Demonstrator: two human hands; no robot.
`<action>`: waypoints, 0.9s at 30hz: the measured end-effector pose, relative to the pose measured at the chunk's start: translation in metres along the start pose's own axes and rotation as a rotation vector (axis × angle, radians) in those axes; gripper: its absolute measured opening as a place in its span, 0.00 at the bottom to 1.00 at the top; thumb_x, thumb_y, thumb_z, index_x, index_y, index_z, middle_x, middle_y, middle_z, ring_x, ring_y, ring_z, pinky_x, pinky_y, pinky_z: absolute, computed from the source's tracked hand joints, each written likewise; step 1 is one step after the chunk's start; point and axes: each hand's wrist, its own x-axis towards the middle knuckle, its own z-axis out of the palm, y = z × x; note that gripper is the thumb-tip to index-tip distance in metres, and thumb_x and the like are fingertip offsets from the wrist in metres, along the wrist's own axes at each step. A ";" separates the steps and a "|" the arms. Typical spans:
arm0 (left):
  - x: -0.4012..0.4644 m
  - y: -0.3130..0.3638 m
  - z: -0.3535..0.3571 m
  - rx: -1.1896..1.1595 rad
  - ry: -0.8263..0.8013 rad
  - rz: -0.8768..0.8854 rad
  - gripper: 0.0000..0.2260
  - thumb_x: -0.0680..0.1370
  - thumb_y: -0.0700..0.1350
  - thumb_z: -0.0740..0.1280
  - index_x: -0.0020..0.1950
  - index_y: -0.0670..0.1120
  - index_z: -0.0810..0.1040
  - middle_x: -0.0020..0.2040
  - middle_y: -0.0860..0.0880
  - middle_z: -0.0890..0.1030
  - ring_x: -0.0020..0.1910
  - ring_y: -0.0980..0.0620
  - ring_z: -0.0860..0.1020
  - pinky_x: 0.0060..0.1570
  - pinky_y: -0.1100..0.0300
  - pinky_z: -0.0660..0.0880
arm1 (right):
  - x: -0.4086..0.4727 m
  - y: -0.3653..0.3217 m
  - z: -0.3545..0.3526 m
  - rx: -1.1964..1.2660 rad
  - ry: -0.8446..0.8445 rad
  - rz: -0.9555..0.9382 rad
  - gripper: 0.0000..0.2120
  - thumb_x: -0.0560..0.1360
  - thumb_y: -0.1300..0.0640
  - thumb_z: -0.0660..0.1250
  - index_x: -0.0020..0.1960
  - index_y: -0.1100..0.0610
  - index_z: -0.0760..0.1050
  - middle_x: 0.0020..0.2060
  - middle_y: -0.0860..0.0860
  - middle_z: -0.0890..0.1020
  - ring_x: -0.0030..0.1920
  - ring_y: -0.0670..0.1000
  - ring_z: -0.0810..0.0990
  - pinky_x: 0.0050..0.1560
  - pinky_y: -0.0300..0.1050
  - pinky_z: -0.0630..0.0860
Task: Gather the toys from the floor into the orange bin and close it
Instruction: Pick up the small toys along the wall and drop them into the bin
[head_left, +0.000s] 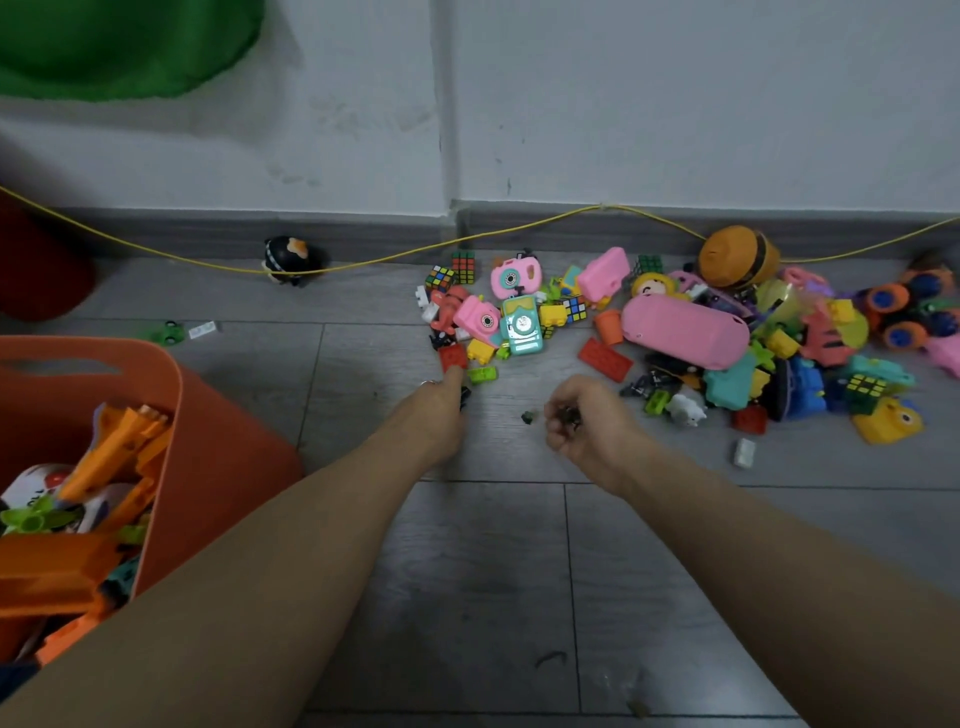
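Observation:
A heap of colourful toys lies on the grey floor near the wall: pink toy cameras (515, 276), a teal camera (522, 326), a long pink case (684, 330), cube puzzles, bricks. My left hand (441, 408) reaches forward, its fingertips touching a red brick (453, 357) at the heap's near edge; a small black piece shows beside the fingers. My right hand (584, 421) is closed around small dark pieces just above the floor. The orange bin (208, 441) stands at the left, open, with several orange and green toys inside.
A yellow cord (395, 255) runs along the skirting. A black round toy (291, 258) sits by the wall, apart from the heap. A small green toy (169, 332) and a white brick (744, 452) lie loose. A tiny dark piece (528, 417) lies between my hands.

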 end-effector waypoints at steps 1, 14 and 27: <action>0.001 -0.001 0.001 0.013 0.003 0.014 0.15 0.79 0.41 0.62 0.64 0.41 0.64 0.53 0.36 0.77 0.51 0.37 0.77 0.42 0.53 0.69 | 0.000 -0.004 -0.005 0.049 -0.027 0.022 0.06 0.73 0.66 0.59 0.38 0.59 0.68 0.31 0.55 0.72 0.29 0.48 0.67 0.24 0.39 0.66; -0.004 0.000 -0.011 0.110 -0.056 0.052 0.23 0.78 0.47 0.66 0.71 0.46 0.63 0.55 0.40 0.78 0.51 0.41 0.77 0.43 0.56 0.71 | 0.007 0.032 -0.040 -1.351 0.170 -0.574 0.13 0.79 0.46 0.62 0.50 0.56 0.64 0.46 0.55 0.72 0.44 0.58 0.74 0.42 0.48 0.71; -0.002 -0.016 -0.012 -0.102 0.089 -0.126 0.08 0.72 0.44 0.65 0.50 0.46 0.72 0.47 0.41 0.80 0.47 0.41 0.80 0.43 0.56 0.77 | 0.020 0.004 0.010 -0.122 -0.095 -0.055 0.08 0.80 0.53 0.61 0.44 0.55 0.68 0.30 0.51 0.67 0.26 0.47 0.64 0.24 0.39 0.62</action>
